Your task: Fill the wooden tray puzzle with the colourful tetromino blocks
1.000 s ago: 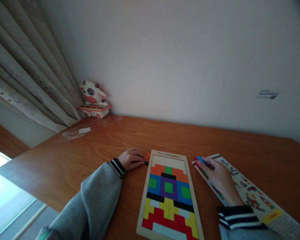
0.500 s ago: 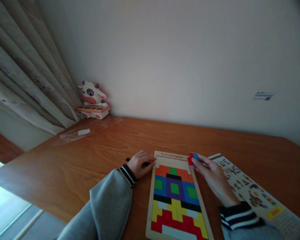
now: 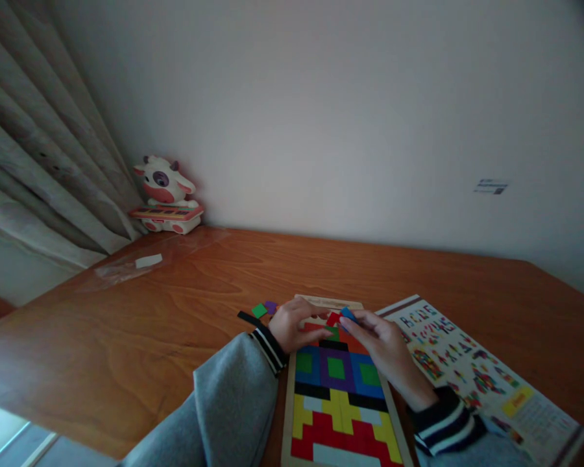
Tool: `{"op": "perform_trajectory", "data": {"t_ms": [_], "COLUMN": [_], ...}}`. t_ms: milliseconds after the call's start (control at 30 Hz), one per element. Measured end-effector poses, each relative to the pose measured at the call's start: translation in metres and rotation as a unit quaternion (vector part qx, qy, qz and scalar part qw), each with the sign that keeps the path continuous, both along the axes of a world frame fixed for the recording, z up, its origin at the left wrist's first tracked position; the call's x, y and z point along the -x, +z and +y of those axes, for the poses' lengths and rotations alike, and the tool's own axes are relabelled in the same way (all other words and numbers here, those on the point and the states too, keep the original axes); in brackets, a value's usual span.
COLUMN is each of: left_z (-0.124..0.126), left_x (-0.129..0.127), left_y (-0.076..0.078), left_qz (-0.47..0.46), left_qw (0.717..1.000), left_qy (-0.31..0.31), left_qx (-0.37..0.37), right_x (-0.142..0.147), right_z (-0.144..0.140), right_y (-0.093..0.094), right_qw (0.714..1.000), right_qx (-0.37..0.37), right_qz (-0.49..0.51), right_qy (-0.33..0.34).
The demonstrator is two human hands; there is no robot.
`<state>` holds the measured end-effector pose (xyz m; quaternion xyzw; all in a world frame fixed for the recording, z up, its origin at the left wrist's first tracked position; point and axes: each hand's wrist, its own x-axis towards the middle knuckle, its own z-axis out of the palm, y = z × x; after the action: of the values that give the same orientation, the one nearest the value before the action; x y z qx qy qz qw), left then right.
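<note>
My right hand (image 3: 382,340) pinches a blue puzzle piece (image 3: 349,314) over the upper end of a wooden puzzle board (image 3: 287,421). A red puzzle piece (image 3: 333,318) shows beside the blue one, at the same fingertips; whether the two touch is unclear. My left hand (image 3: 292,325) reaches over the board's upper left corner, thumb and fingers apart, fingertips close to the red piece and nothing visible in them. Coloured pieces fill most of the board, among them a purple piece (image 3: 327,376) and a light strip (image 3: 343,455). My hands cover parts of its top rows.
Left of the board lie a green piece (image 3: 259,311), a purple piece (image 3: 270,307) and a black strip (image 3: 249,318). A printed pattern sheet (image 3: 467,363) lies to the right. Farther back are clear plastic film (image 3: 114,272) and a toy cow with keyboard (image 3: 168,194) by the wall.
My right hand has moved left with the blue and red pieces, over the board. My left hand has moved right from the board's edge, uncovering loose pieces. The view has shifted slightly right.
</note>
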<state>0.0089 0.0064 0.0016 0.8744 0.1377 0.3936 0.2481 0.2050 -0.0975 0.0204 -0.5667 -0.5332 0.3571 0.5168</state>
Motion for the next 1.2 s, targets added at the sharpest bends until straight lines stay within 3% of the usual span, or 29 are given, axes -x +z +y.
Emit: {"op": "perform_trajectory", "data": {"t_ms": [100, 200, 333, 500, 600, 733, 833, 967, 1200], "left_z": [-0.005, -0.008, -0.002, 0.018, 0.030, 0.038, 0.039, 0.042, 0.044], "left_x": [-0.002, 0.000, 0.006, 0.021, 0.032, 0.040, 0.043, 0.049, 0.055], "left_y": [-0.002, 0.002, 0.006, 0.000, -0.004, -0.004, -0.001, 0.005, 0.002], "left_qz": [0.005, -0.005, -0.024, -0.050, -0.082, -0.124, -0.151, -0.176, -0.194], "left_qw": [1.000, 0.998, 0.986, 0.975, 0.965, 0.945, 0.935, 0.930, 0.898], "left_qy": [-0.008, 0.009, 0.104, 0.185, 0.204, 0.222, 0.217, 0.167, 0.116], "left_qx": [0.012, 0.068, 0.126, 0.111, 0.146, 0.207, 0.237, 0.276, 0.378], "right_x": [0.011, 0.009, -0.012, -0.033, -0.033, -0.030, -0.030, -0.029, -0.026], "right_z": [-0.002, -0.003, 0.000, 0.006, 0.008, 0.007, 0.006, 0.004, 0.004], "right_y": [0.003, 0.003, -0.008, -0.019, -0.022, -0.025, -0.026, -0.024, -0.025], "right_qw": [1.000, 0.999, 0.991, 0.953, 0.944, 0.952, 0.955, 0.956, 0.965], "right_qx": [-0.003, 0.006, -0.022, -0.070, -0.100, -0.088, -0.088, -0.088, -0.060], "right_qz": [-0.012, -0.041, -0.125, -0.285, -0.303, -0.256, -0.239, -0.232, -0.218], "right_qy": [0.007, 0.008, -0.050, -0.071, -0.085, -0.143, -0.156, -0.156, -0.136]}}
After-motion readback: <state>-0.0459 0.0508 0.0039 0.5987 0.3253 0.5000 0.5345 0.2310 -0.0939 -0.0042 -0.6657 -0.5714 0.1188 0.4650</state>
